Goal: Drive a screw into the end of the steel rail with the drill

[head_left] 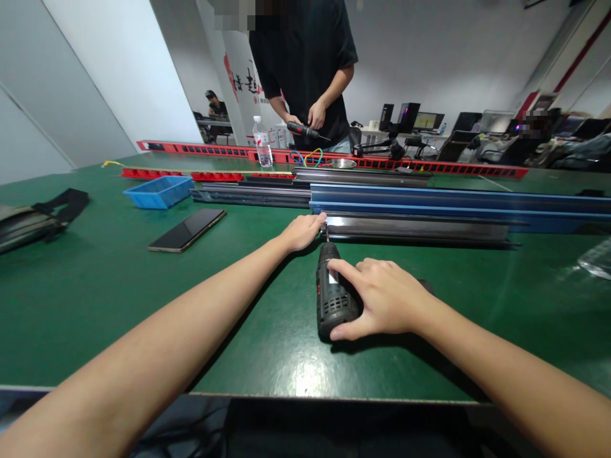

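Note:
My right hand [389,296] is wrapped round a black cordless drill [334,296], which lies on its side low over the green table. The drill points away from me, and its bit meets the left end of a black metal rail [410,230]. My left hand [304,232] is closed on that same end, with the fingertips close beside the bit. Whatever small part sits at the bit's tip is too small to make out. Behind the rail lies a longer blue metal profile [453,200].
Left of my hands are a phone [187,230], a blue plastic tray [160,192] and a dark strapped bag [38,219]. Further back stand a water bottle [262,143] and long red slotted strips [453,166]. Across the table a person [305,70] in black holds another drill [303,130].

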The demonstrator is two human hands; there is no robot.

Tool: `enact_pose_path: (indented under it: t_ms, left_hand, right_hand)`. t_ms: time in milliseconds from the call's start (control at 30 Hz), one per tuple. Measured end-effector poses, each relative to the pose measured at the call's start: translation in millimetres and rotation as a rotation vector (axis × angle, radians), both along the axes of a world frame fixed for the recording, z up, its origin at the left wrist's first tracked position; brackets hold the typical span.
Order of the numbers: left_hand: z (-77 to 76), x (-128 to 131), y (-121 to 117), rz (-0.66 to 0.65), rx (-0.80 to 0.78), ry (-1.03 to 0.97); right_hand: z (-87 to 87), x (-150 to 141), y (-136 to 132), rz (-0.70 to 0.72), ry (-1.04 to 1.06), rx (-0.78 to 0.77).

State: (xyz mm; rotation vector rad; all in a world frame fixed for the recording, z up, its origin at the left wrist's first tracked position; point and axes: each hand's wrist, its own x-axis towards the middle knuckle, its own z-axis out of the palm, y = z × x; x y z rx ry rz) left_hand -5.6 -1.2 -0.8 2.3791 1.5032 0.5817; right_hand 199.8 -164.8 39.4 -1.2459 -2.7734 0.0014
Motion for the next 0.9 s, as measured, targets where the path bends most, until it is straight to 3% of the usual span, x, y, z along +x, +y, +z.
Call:
enact_pose_path:
  t_ms: [900]
  left_hand:
    - [-2.7, -0.9, 2.7, -0.005, 0.021, 0.010]
  right_hand:
    - [1.5, -0.4, -0.3, -0.001, -0.003, -0.001]
